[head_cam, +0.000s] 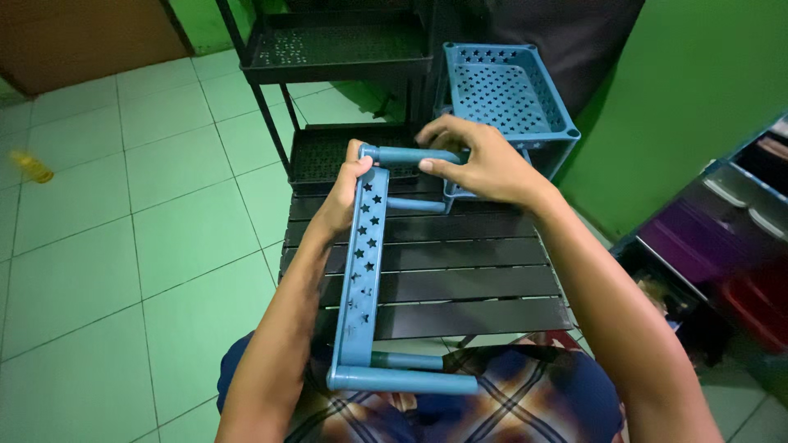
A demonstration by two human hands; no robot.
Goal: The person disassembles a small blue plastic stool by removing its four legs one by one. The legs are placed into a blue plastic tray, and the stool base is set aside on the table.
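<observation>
Green floor tiles surround a low black slatted table (460, 271) seen from the head camera. Across it lies a blue star-punched shelf frame (364, 271), near end over the lap, steadied by the left hand (343, 190), fingers wrapped round its far corner. The right hand (480, 160) pinches the top blue tube (410, 154) beside a blue star-holed basket (505, 90), seemingly seating it.

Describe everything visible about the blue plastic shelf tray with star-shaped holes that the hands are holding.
The blue plastic shelf tray with star cut-outs is held on edge, so mainly its side wall shows, pierced by a row of stars. Round blue tubes stick out sideways from its corners, near and far. The left hand grips the far corner; the right hand clasps the far tube. It hovers over a black slatted table, its near end above the person's lap.
</observation>
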